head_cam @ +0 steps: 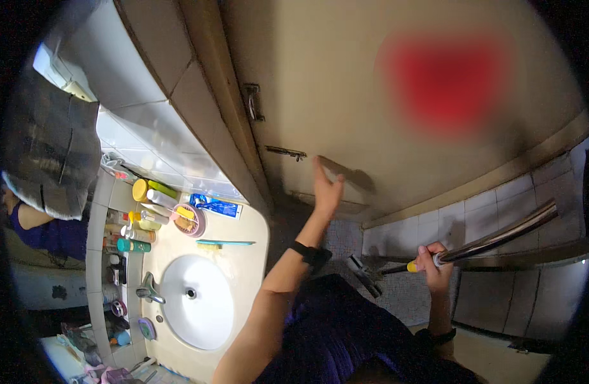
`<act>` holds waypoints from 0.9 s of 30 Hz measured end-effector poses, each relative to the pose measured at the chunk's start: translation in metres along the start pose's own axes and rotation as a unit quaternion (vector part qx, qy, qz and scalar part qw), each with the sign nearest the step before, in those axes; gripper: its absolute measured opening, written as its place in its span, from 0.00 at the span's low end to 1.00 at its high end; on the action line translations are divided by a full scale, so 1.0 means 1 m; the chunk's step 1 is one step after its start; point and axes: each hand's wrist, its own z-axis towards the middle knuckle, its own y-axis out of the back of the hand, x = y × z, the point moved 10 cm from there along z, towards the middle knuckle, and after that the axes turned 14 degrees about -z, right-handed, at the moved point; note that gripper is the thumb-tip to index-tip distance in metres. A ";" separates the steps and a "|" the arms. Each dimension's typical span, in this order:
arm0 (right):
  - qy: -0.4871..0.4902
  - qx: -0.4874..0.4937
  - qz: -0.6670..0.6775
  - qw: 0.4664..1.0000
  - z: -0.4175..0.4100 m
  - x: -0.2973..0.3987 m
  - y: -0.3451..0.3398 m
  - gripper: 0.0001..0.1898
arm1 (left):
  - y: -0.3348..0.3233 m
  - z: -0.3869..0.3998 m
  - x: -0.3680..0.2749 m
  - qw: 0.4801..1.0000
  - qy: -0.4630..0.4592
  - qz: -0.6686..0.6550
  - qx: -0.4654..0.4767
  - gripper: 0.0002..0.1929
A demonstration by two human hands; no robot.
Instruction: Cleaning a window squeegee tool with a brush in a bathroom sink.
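My left hand (327, 192), fingers apart and empty, is raised before a cream door (337, 110), near its metal slide bolt (286, 152). A black band circles the left wrist. My right hand (434, 266) is closed round a metal pole (500, 233) with a yellow collar (412, 266). The pole's lower end leads to a mop or squeegee head (365, 277) near the tiled floor (400, 293); which kind I cannot tell.
At left, a cream counter holds a white washbasin (198, 302), a tap (150, 290), a toothpaste tube (215, 206), a teal brush (225, 243) and a pink basket (201, 223). Shelves of bottles (134, 246) stand behind. A door handle (253, 102) projects beside the frame.
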 end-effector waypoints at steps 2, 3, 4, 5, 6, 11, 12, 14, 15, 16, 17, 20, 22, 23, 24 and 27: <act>0.014 0.002 -0.003 1.000 0.008 -0.001 -0.002 0.12 | -0.033 -0.002 -0.037 0.991 -0.125 -0.013 0.041 0.52; 0.015 0.000 -0.002 1.000 0.010 -0.002 -0.004 0.12 | -0.040 0.001 -0.034 0.991 -0.127 -0.014 0.043 0.52; 0.019 0.008 -0.011 1.000 0.013 -0.004 -0.007 0.11 | -0.044 0.004 -0.032 0.989 -0.140 -0.017 0.034 0.53; 0.023 0.016 -0.019 0.999 0.016 -0.005 -0.011 0.10 | -0.044 0.007 -0.030 0.988 -0.153 -0.020 0.025 0.55; 0.022 0.010 -0.019 1.000 0.018 -0.009 -0.011 0.10 | -0.049 0.010 -0.031 0.988 -0.149 -0.025 0.035 0.56; -0.016 -0.020 0.030 0.999 0.029 -0.017 -0.011 0.09 | -0.064 0.034 -0.027 0.988 -0.150 -0.034 0.032 0.56; -0.022 -0.016 0.027 0.999 0.034 -0.018 -0.011 0.09 | -0.064 0.043 -0.029 0.984 -0.173 -0.029 0.022 0.56; 0.014 0.000 0.034 0.999 0.049 -0.011 -0.013 0.09 | -0.069 0.062 -0.028 0.987 -0.155 -0.029 0.027 0.56; 0.007 0.001 0.034 0.999 0.057 -0.015 -0.013 0.09 | -0.074 0.071 -0.027 0.989 -0.141 -0.032 0.033 0.56; 0.010 0.000 0.053 0.999 0.066 -0.019 -0.013 0.09 | -0.078 0.079 -0.030 0.988 -0.145 -0.036 0.033 0.54; 0.013 0.000 0.073 0.997 0.076 -0.021 -0.013 0.09 | -0.080 0.088 -0.032 0.989 -0.141 -0.031 0.030 0.54; 0.007 -0.003 0.048 0.999 0.103 -0.018 -0.013 0.09 | -0.097 0.116 -0.027 0.994 -0.097 -0.002 0.054 0.50; 0.034 0.041 0.063 0.997 0.128 -0.012 -0.021 0.10 | -0.087 0.154 -0.022 0.994 -0.085 -0.022 0.061 0.49; 0.027 0.048 0.064 0.996 0.140 -0.014 -0.021 0.10 | -0.085 0.164 -0.016 0.992 -0.077 -0.051 0.085 0.48; 0.023 0.038 0.042 0.998 0.150 -0.024 -0.010 0.11 | -0.101 0.153 -0.023 0.991 0.051 -0.099 0.078 0.45; 0.022 0.037 0.028 0.999 0.175 -0.019 -0.004 0.11 | -0.123 0.145 -0.051 0.991 0.077 -0.089 0.063 0.45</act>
